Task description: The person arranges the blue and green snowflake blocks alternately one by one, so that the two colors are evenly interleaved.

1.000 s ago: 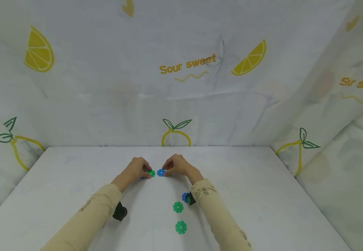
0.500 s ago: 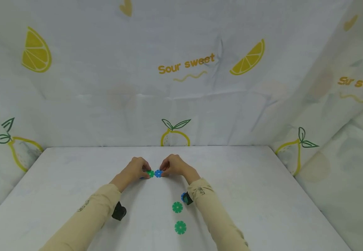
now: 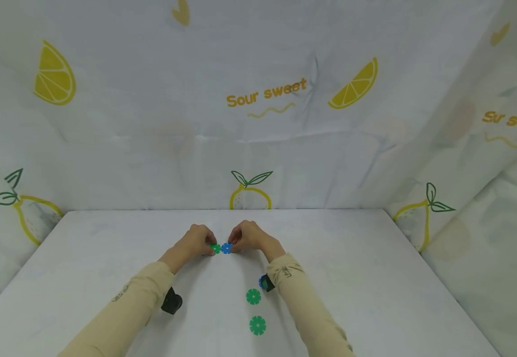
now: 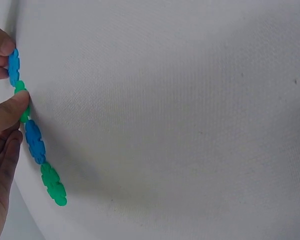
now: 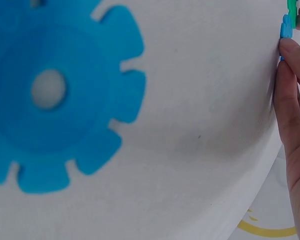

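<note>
Toward the back of the white table, my left hand [image 3: 193, 241] pinches a green notched disc [image 3: 216, 248] between thumb and fingers. My right hand [image 3: 248, 236] pinches a blue notched disc [image 3: 226, 248], whose edge meets the green one. In the left wrist view, another blue disc [image 4: 35, 141] and another green disc [image 4: 53, 183] trail from the held green disc, making a row of alternating colors. Fingers cover part of both held discs. Whether the blue disc's slot is locked into the green one cannot be told.
Two loose green discs [image 3: 253, 296] lie on the table [image 3: 352, 277] in front of the hands. A loose blue disc [image 5: 90, 135] lies beside them, partly hidden by the right wrist camera [image 3: 268, 283] in the head view. A lemon-print cloth [image 3: 151, 163] rises behind the table.
The right hand has moved slightly left with its blue disc, closing the gap to the green disc. The left hand stays nearly in place.
</note>
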### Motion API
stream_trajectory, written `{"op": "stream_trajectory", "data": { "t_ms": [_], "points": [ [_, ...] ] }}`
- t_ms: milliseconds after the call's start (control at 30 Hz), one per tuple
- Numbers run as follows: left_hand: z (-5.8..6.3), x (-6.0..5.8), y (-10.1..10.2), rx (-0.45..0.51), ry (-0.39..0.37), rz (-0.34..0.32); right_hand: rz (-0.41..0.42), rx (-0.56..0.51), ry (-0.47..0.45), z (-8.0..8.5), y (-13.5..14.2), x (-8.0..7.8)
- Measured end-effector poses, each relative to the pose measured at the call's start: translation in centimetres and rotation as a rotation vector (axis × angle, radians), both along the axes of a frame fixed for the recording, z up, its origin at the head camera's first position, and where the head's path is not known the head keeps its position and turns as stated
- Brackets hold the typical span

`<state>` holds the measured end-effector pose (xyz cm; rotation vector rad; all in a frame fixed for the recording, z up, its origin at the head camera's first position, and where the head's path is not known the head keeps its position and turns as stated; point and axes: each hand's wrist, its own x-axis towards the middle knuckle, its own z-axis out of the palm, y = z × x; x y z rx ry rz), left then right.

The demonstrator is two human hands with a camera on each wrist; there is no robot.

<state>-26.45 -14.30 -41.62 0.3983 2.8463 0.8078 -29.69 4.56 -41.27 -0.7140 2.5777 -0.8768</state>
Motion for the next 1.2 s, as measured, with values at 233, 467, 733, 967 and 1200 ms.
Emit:
{"op": "stream_trajectory", "data": {
  "t_ms": [233,467,733,967,1200],
  "points": [
    [0.1,0.1,0.2,-0.008,0.001,0.0,0.001,-0.008,0.003,-0.2,0.1,0.0],
    [-0.1,0.1,0.0,0.008,-0.009,0.017,0.004,-0.033,-0.034,-0.1,0.7,-0.1],
    [-0.7,0.0,-0.1,0.055,0.047,0.011,0.077,-0.113,-0.071,0.5,3.4,-0.2],
    [-1.0,-0.1,0.7,0.082,0.098,-0.036,0.097,-0.196,-0.096,1.4,7.2,0.7],
    [-1.4,-0.2,1.6,0.091,0.1,-0.022,0.098,-0.221,-0.122,1.6,10.5,2.5]
  ]
}}
